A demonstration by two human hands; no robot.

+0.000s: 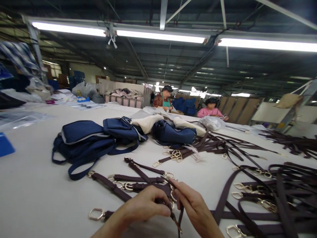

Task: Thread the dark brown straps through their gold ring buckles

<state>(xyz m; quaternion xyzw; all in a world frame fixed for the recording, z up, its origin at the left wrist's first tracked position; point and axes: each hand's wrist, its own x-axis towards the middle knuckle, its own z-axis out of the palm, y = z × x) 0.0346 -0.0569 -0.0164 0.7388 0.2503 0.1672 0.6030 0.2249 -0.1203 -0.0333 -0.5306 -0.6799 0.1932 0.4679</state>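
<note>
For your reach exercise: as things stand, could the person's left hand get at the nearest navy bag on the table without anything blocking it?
Probably yes. The left hand is busy pinching a dark strap, but only short buckled straps lie flat between it and the navy bag.

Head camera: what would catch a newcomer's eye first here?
Both hands, left hand and right hand, pinch a dark brown strap at the near table edge, amid more straps with pale metal buckles. Behind them lie navy blue bags, and a big tangle of straps sprawls to the right.
</note>
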